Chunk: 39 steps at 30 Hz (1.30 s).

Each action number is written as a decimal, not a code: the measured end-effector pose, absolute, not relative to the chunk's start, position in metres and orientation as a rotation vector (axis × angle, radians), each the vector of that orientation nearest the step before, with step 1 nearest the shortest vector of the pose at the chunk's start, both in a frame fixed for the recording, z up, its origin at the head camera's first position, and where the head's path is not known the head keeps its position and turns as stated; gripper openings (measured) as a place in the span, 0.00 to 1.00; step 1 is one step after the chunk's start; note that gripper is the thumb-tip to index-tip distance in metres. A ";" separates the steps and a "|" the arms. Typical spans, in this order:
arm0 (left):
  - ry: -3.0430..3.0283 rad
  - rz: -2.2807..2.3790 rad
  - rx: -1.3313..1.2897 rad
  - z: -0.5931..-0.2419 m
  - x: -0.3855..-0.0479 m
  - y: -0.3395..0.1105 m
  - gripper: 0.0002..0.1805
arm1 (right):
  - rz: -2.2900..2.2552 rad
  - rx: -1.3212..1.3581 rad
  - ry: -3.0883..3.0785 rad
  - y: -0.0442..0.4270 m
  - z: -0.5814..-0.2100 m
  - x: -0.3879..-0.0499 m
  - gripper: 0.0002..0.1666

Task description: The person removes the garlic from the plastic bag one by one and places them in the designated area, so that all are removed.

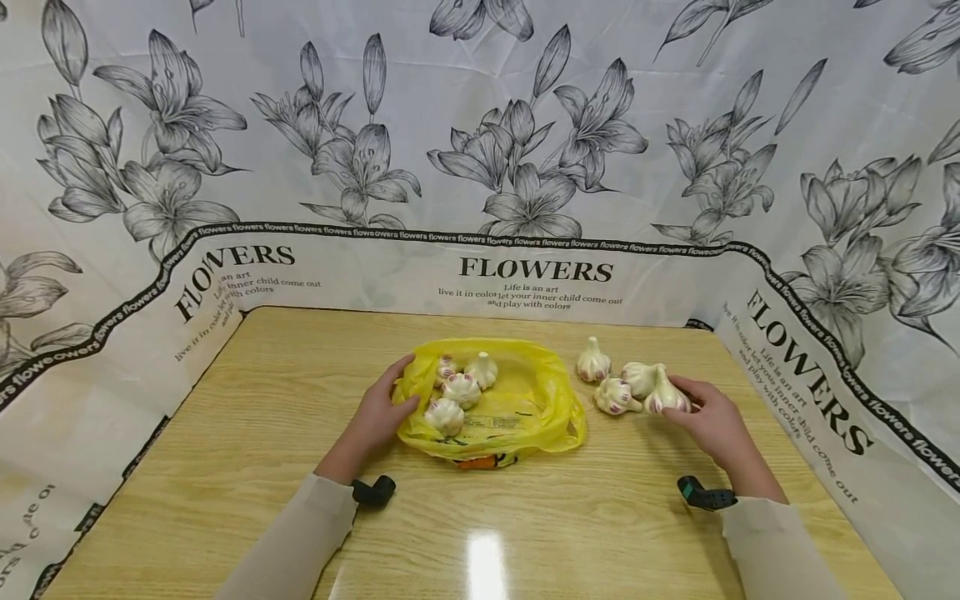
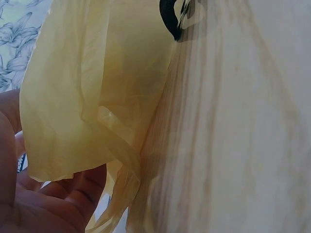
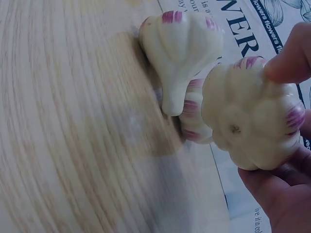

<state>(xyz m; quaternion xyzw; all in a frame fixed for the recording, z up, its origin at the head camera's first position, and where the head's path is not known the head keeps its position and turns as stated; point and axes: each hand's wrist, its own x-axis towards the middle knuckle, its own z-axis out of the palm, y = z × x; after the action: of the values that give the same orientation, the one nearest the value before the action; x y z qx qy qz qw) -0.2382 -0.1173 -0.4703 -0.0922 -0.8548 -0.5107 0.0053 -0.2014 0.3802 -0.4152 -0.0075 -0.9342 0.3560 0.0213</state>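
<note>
A yellow plastic bag (image 1: 558, 400) lies open on the table with several garlic bulbs (image 1: 461, 389) inside its left part. My left hand (image 1: 381, 408) holds the bag's left edge, fingers behind the plastic (image 2: 73, 107); the left wrist view shows the hand (image 2: 53, 199) at the film's lower edge. To the right of the bag, my right hand (image 1: 712, 417) grips a garlic bulb (image 1: 666, 395) between thumb and fingers. In the right wrist view the hand (image 3: 286, 179) pinches that bulb (image 3: 252, 116), its base facing the camera. Beside it are several more bulbs (image 3: 180, 43).
The loose bulbs, one upright bulb (image 1: 593, 362) among them, sit between the bag and my right hand. A wooden table (image 1: 247, 433) carries everything. White flower-printed cloth (image 1: 532, 275) stands around its back and sides.
</note>
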 end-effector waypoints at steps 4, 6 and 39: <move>-2.682 -1.593 -0.277 -0.470 -0.238 -0.117 0.37 | 1.051 -0.018 -2.902 0.383 -0.421 -0.202 0.44; -2.684 -1.594 -0.276 -0.471 -0.239 -0.117 0.37 | 1.026 -0.022 -2.904 0.384 -0.424 -0.202 0.44; -2.684 -1.590 -0.279 -0.470 -0.238 -0.117 0.37 | 1.067 -0.115 -3.016 0.390 -0.443 -0.208 0.53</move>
<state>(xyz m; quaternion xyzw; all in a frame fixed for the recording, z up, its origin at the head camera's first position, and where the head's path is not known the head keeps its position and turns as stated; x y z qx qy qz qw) -0.2376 -0.1171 -0.4704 -0.0891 -0.8569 -0.5077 0.0046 -0.2075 0.3899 -0.4429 -0.0359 -0.9417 0.3332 -0.0300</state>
